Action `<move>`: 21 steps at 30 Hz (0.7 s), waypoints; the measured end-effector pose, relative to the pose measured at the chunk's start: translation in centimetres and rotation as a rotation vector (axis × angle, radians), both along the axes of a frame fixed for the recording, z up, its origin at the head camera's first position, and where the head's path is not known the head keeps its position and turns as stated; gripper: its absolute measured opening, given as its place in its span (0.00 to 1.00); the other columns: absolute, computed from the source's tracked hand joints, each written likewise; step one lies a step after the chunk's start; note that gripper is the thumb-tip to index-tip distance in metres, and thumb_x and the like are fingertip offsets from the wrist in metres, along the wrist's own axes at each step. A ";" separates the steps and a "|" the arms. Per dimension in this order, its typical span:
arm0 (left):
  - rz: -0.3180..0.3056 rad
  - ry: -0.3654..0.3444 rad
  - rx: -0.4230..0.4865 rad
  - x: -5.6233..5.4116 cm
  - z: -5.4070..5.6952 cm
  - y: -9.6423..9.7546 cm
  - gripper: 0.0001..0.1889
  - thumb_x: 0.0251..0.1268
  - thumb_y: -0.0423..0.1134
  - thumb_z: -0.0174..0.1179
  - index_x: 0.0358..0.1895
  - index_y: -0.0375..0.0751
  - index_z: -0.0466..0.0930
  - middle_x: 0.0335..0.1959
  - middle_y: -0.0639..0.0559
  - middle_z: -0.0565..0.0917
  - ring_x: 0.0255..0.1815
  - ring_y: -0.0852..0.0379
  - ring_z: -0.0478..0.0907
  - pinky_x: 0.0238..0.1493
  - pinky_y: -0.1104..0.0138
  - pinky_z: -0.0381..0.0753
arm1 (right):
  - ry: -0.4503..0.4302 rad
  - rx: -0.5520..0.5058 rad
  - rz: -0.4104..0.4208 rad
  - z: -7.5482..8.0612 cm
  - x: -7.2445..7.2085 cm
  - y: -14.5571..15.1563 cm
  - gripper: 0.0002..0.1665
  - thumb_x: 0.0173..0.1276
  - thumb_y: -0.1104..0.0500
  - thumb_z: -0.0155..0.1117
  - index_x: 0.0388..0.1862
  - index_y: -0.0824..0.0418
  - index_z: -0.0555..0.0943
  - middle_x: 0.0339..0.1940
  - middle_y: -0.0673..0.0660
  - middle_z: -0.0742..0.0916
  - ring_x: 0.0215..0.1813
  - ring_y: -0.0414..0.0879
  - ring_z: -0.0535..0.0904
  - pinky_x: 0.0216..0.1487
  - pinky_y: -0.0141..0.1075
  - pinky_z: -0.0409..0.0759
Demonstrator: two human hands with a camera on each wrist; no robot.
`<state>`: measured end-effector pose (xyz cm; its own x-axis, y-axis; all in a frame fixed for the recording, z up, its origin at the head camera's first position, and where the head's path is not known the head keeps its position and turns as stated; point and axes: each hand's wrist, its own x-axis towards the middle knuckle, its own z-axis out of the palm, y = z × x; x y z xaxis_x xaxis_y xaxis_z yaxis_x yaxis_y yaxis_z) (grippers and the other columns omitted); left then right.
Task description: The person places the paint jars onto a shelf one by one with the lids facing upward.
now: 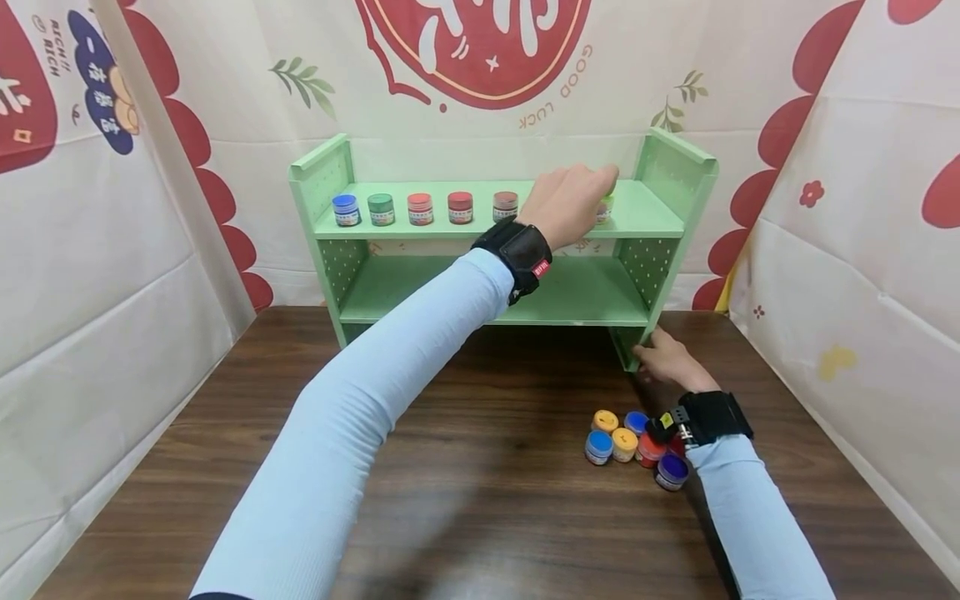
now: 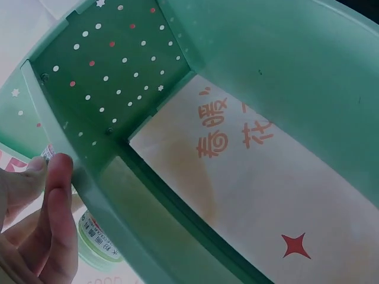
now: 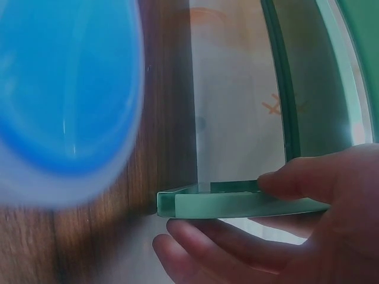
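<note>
My left hand (image 1: 572,204) reaches over the right part of the top board of a green shelf (image 1: 495,312). Its fingers pinch a small paint jar (image 1: 604,210) with a yellow-green lid, mostly hidden behind them in the left wrist view. Beside it there, another labelled paint jar (image 2: 98,244) stands on the same board, hidden behind the hand in the head view. Low at the shelf's front right, my right hand (image 1: 669,360) grips the green side panel (image 3: 249,205), thumb on its inner face and fingers on the outer.
Along the top board stand jars with blue (image 1: 346,210), green (image 1: 381,209), coral (image 1: 420,209), red (image 1: 460,207) and brownish-red (image 1: 506,205) lids. Several more jars, among them a light blue one (image 1: 598,447), cluster on the wooden table (image 1: 450,500) by my right forearm. Printed cloth (image 1: 480,158) hangs behind.
</note>
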<state>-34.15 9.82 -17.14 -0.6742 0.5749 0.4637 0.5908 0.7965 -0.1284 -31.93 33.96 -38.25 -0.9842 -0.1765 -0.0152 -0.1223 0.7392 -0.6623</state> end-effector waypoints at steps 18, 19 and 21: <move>-0.217 0.067 0.310 3.3 -4.7 -5.5 0.12 0.78 0.35 0.54 0.56 0.46 0.83 0.53 0.54 0.89 0.36 0.61 0.83 0.27 0.72 0.71 | -0.041 -0.020 -0.010 -0.3 0.1 -0.3 0.26 0.83 0.61 0.41 0.72 0.73 0.55 0.42 0.72 0.79 0.33 0.53 0.82 0.37 0.45 0.83; -0.222 0.071 0.337 3.5 -5.4 -6.2 0.10 0.78 0.36 0.55 0.54 0.46 0.83 0.51 0.54 0.90 0.37 0.61 0.85 0.26 0.72 0.72 | -0.031 -0.010 -0.010 -0.2 0.1 -0.3 0.26 0.83 0.61 0.41 0.73 0.73 0.55 0.42 0.72 0.80 0.32 0.53 0.82 0.37 0.44 0.83; -0.229 0.084 0.400 3.5 -7.0 -7.8 0.09 0.76 0.37 0.57 0.51 0.44 0.84 0.47 0.53 0.91 0.36 0.59 0.86 0.24 0.72 0.72 | -0.014 0.007 -0.009 0.0 0.0 -0.3 0.27 0.82 0.61 0.42 0.73 0.74 0.56 0.42 0.73 0.80 0.31 0.53 0.82 0.35 0.42 0.82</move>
<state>-30.61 2.04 -24.10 -0.5014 0.4696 0.7267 0.7578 0.6437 0.1069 -31.92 33.70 -38.30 -0.9854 -0.1674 -0.0306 -0.1062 0.7451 -0.6585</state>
